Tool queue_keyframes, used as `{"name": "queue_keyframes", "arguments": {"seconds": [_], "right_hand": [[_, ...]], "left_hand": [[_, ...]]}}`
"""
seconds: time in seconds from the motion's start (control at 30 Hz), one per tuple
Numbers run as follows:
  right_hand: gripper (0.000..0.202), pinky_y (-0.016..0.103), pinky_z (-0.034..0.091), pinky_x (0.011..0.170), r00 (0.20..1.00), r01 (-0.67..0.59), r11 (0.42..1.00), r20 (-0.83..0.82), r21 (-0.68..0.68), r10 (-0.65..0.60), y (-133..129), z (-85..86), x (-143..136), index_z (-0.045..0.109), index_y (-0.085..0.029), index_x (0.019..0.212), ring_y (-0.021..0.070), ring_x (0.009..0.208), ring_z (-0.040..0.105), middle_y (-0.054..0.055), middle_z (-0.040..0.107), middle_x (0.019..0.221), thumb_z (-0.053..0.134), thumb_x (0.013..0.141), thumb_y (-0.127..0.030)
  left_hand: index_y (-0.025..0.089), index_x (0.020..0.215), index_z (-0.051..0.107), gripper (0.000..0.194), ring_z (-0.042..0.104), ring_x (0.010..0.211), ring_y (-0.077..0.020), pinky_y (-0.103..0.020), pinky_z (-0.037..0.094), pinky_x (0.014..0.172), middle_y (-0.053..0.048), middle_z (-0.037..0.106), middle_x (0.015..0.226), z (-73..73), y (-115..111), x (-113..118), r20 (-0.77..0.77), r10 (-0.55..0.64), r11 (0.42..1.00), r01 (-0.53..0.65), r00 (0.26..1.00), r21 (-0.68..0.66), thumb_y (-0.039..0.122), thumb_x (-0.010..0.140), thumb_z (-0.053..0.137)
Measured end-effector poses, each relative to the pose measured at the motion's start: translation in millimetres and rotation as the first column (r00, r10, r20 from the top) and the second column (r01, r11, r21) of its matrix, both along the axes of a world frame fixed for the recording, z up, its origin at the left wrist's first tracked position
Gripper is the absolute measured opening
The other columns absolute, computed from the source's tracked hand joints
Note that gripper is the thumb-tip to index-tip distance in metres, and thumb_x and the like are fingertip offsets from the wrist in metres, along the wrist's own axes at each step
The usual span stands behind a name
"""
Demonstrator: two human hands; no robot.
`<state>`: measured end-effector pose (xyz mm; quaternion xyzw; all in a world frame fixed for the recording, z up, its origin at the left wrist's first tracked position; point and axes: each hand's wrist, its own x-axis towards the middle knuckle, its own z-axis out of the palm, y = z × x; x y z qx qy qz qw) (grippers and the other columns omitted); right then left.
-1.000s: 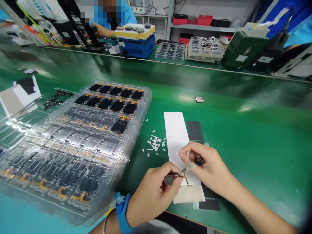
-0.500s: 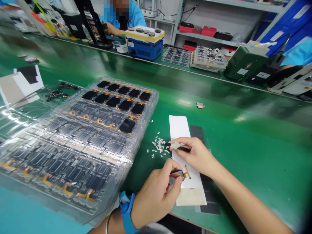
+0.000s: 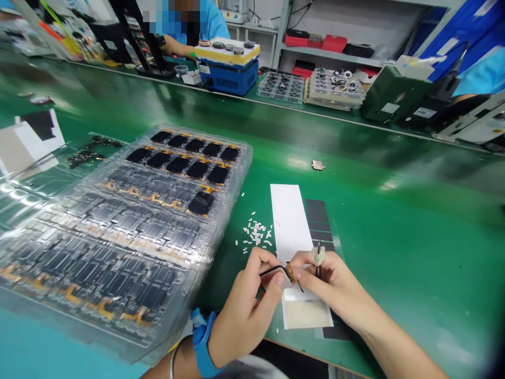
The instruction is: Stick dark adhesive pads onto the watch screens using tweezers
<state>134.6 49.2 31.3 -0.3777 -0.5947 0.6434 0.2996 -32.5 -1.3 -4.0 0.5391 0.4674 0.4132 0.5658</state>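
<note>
My left hand (image 3: 246,305) grips a small display module (image 3: 278,273) by its edges, thumb against its pale back. An orange flex cable (image 3: 291,272) sticks out of the module's right side. My right hand (image 3: 339,281) pinches that cable between thumb and forefinger. Tweezers (image 3: 319,257) with a whitish wrap stay tucked in the same hand, tips pointing up and away. Under both hands lies a white paper strip (image 3: 288,216) with a beige lower end. Small white pieces (image 3: 257,233) are scattered to its left. Fingers partly hide the module and cable.
Stacked clear trays (image 3: 185,237) at the left hold black display modules. A dark strip sheet (image 3: 317,216) lies right of the paper. Farther off are a small metallic part (image 3: 317,165), a blue machine (image 3: 229,76) and parts trays (image 3: 281,87). A co-worker (image 3: 215,21) sits opposite.
My right hand has come down from the white pieces to the module's flex cable. The tweezers have swung from pointing left to pointing up. The left hand has tilted the module.
</note>
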Motion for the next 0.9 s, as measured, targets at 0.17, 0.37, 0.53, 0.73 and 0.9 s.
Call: {"name": "queue_keyframes", "arguments": {"seconds": [0.17,0.37,0.53,0.73,0.9], "right_hand": [[0.033,0.022,0.048,0.051,0.991,0.041,0.997,0.122,0.059,-0.048,-2,-10.0,5,0.069,-0.018,0.075,0.0103,0.054,0.054,0.0,0.064,0.062,0.063,0.089,-0.047],[0.03,0.021,0.039,0.044,0.981,0.117,0.983,0.138,0.141,-0.136,-7,-14.6,0,0.067,-0.017,0.071,0.0083,0.046,0.046,-0.001,0.06,0.054,0.061,0.09,-0.039],[0.015,0.016,0.04,0.044,0.952,0.219,0.936,0.148,0.276,-0.267,-12,-11.9,-4,0.069,-0.018,0.072,0.0063,0.048,0.05,-0.003,0.061,0.056,0.066,0.084,-0.025],[0.009,0.014,0.046,0.047,0.949,0.21,0.902,0.144,0.378,-0.282,-15,-9.7,-5,0.07,-0.019,0.075,0.0074,0.053,0.06,-0.002,0.068,0.064,0.065,0.081,-0.015],[0.01,0.017,0.051,0.052,0.95,0.222,0.899,0.122,0.376,-0.286,-14,-9.8,-4,0.071,-0.02,0.075,0.0096,0.058,0.064,-0.001,0.07,0.066,0.066,0.081,-0.015]], "left_hand": [[0.023,0.102,0.039,0.019,0.045,0.064,-0.0129,-0.025,0.036,0.06,0.004,0.047,0.07,1.5,3,1,0.037,-0.033,0.999,0.033,0.999,-0.012,0.042,0.105,0.036],[0.023,0.109,0.042,0.02,0.051,0.068,-0.0144,-0.025,0.036,0.057,0.0,0.054,0.079,-3.6,-2,-1,0.087,-0.013,0.998,0.019,0.996,-0.059,0.042,0.103,0.04],[0.023,0.11,0.042,0.021,0.051,0.068,-0.0137,-0.025,0.036,0.056,-0.001,0.056,0.084,-6.7,-4,-3,0.095,-0.006,0.996,0.015,0.995,-0.089,0.042,0.102,0.043],[0.023,0.105,0.038,0.017,0.047,0.066,-0.0112,-0.024,0.035,0.058,0.003,0.051,0.077,-3.9,-1,-1,0.122,-0.035,0.997,0.044,0.992,-0.068,0.04,0.104,0.04],[0.024,0.106,0.036,0.011,0.044,0.065,-0.0102,-0.022,0.035,0.058,0.004,0.049,0.077,-2.2,0,0,0.141,-0.046,0.997,0.055,0.989,-0.058,0.035,0.105,0.038]]}}
